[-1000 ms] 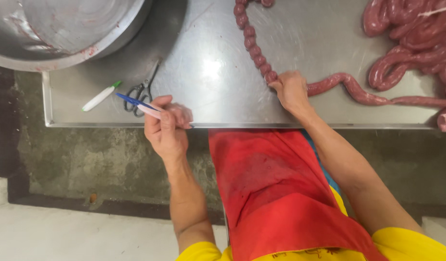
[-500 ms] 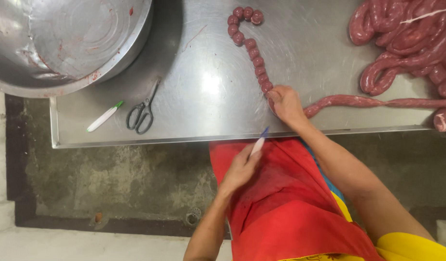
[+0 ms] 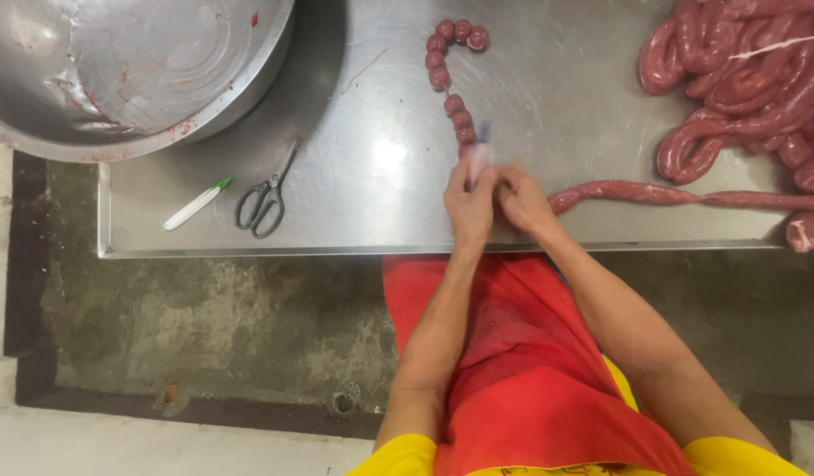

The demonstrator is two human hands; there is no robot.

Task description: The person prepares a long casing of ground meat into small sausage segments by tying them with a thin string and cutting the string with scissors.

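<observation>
My left hand (image 3: pixel 469 199) holds a white pen-like tool with a blue tip (image 3: pixel 479 152), blurred, over the near end of a chain of small round sausage links (image 3: pixel 453 79) on the steel table (image 3: pixel 354 211). Right beside it, touching, my right hand (image 3: pixel 523 201) grips the sausage where the chain meets a long unlinked sausage length (image 3: pixel 654 194) running off to the right.
A large steel bowl (image 3: pixel 125 70) sits at the back left. A white and green pen-like tool (image 3: pixel 196 204) and black-handled scissors (image 3: pixel 264 196) lie near the table's front edge. A heap of coiled sausage (image 3: pixel 750 79) fills the back right. A red apron (image 3: pixel 521 361) hangs below.
My left hand picked the blue-tipped tool up from beside the scissors and carried it right to the sausage, meeting my right hand. The right hand stayed on the sausage.
</observation>
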